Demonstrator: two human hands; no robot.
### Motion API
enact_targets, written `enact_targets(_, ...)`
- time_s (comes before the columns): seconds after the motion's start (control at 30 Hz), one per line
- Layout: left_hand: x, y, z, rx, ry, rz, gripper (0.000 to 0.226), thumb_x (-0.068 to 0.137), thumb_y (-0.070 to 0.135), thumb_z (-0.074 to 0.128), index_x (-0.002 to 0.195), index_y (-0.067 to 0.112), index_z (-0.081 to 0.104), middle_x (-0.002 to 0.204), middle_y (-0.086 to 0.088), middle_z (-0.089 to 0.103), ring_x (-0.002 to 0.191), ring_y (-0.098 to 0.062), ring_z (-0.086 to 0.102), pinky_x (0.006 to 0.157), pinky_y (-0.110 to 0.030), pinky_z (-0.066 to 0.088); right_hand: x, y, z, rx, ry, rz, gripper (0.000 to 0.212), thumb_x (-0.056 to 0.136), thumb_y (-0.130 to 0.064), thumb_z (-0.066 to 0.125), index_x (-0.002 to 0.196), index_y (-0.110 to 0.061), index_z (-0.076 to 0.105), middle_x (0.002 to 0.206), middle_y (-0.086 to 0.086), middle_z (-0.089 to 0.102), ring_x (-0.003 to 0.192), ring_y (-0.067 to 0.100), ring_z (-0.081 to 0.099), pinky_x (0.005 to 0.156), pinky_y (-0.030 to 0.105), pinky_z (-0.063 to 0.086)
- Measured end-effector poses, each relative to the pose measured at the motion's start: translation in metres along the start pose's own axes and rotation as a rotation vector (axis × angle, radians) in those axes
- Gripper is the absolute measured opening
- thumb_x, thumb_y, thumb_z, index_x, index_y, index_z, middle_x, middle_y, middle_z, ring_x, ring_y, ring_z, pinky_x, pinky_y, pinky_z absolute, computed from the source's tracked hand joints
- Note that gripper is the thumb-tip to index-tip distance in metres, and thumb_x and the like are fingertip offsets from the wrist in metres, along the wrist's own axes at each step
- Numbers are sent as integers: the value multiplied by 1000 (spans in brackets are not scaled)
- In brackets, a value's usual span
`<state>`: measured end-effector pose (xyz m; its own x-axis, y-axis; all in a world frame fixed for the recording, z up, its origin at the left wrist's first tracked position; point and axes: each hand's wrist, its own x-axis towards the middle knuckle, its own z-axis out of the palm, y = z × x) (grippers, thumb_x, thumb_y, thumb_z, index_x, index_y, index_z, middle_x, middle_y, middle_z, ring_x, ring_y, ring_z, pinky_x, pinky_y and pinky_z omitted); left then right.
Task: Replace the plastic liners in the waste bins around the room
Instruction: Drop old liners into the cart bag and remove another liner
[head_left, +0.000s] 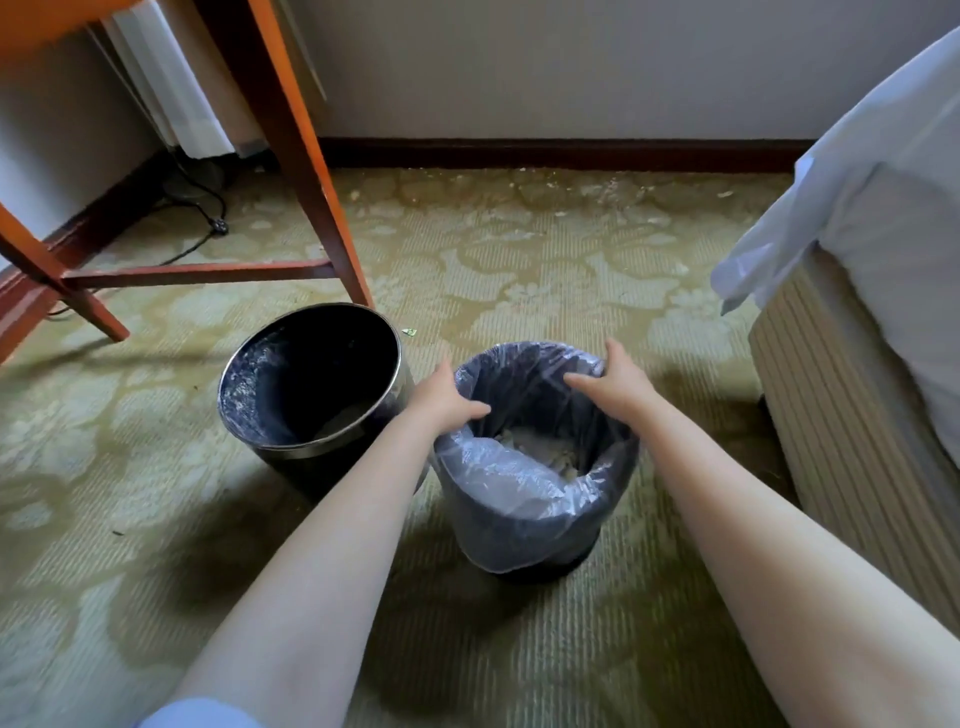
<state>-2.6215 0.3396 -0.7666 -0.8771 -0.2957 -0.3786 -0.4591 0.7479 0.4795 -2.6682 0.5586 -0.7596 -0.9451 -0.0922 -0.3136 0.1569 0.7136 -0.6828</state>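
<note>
We grip the plastic liner (519, 499), likely light and tear-prone, at its rim fold, left hand (447, 397) and right hand (618, 382) fingers clamped.

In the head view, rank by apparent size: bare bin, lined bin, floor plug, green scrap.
Largest, too alike to rank: bare bin and lined bin.
Then floor plug.
Smallest: green scrap.

Clear glossy crinkled plastic liner (524, 483) over dark bin (540, 564); second bin (291, 384) glossy black, shiny metal rim. Matt ribbed woven carpet (519, 260). Polished wood desk legs (291, 130).
</note>
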Motion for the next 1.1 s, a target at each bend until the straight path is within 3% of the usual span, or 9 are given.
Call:
enact_targets(0.17, -2, -2, 3, -24, 181, 43, 33, 91, 33, 56, 117, 13, 60, 117, -11, 64, 100, -28, 59, 84, -35, 47, -3, 5, -3, 84, 78, -5, 55, 90, -27, 67, 140, -10, 50, 133, 7, 59, 118, 25, 56, 87, 29, 44)
enact_targets(0.27, -8, 2, -2, -133, 413, 116, 23, 93, 24, 54, 100, 6, 67, 88, -9, 65, 86, -29, 61, 74, -33, 47, -7, 0, -11, 95, 263, -137, 23, 90, -19, 65, 110, -10, 71, 99, 5, 71, 101, 25, 63, 77, 27, 47)
enact_targets(0.37, -15, 8, -11, -180, 477, 279, 13, 91, 16, 56, 83, 11, 65, 75, 0, 60, 75, -19, 56, 66, -27, 43, -10, -7, -21, 30, 314, -291, 11, 86, -15, 66, 77, -21, 64, 66, -12, 56, 71, 14, 56, 55, 16, 34)
enact_targets(0.47, -17, 12, -14, -54, 229, 412, 13, 85, 24, 63, 74, 17, 61, 72, 5, 61, 73, -18, 58, 66, -28, 44, -19, -9, -29, -225, 64, -406, 15, 81, -12, 68, 74, -21, 58, 71, -10, 55, 70, 13, 53, 58, 20, 38)
enact_targets(0.57, -16, 9, -9, 37, 73, 344, 41, 82, 60, 58, 75, 20, 59, 70, 2, 64, 65, -17, 62, 61, -32, 49, -26, -3, -33, -508, -215, -345, 21, 76, -34, 75, 84, -20, 62, 74, -6, 58, 71, 16, 54, 60, 28, 42)
enact_targets(0.7, -11, 8, -7, 310, 283, 227, 53, 86, 60, 52, 113, 14, 49, 114, -8, 56, 101, -27, 56, 77, -38, 47, -27, -10, -33, -357, -176, -272, 43, 87, -61, 56, 91, -19, 65, 76, -4, 63, 69, 16, 58, 58, 28, 43)
enact_targets(0.83, -4, 0, -1, 231, -5, 119, 81, 83, 52, 63, 143, 11, 27, 140, -13, 42, 120, -31, 48, 86, -38, 46, -24, -19, -22, -546, -228, -315, 32, 86, -44, 64, 93, -14, 72, 77, -4, 63, 68, 14, 55, 60, 28, 43)
enact_targets(0.97, -5, -6, -10, 289, 25, 141, 42, 88, 37, 58, 120, 11, 51, 105, -7, 60, 90, -24, 58, 76, -37, 52, -25, -27, -7, -430, -265, -361, 4, 79, -16, 68, 75, -14, 69, 79, -1, 66, 72, 15, 57, 58, 21, 44)
enact_targets(1.1, -15, -8, -24, 532, 83, 162, 21, 92, 30, 54, 80, 14, 48, 84, -4, 55, 78, -24, 54, 62, -31, 44, -22, -45, -8, 20, -308, -316, 14, 83, -16, 69, 77, -15, 57, 115, 14, 66, 92, 24, 65, 65, 25, 47)
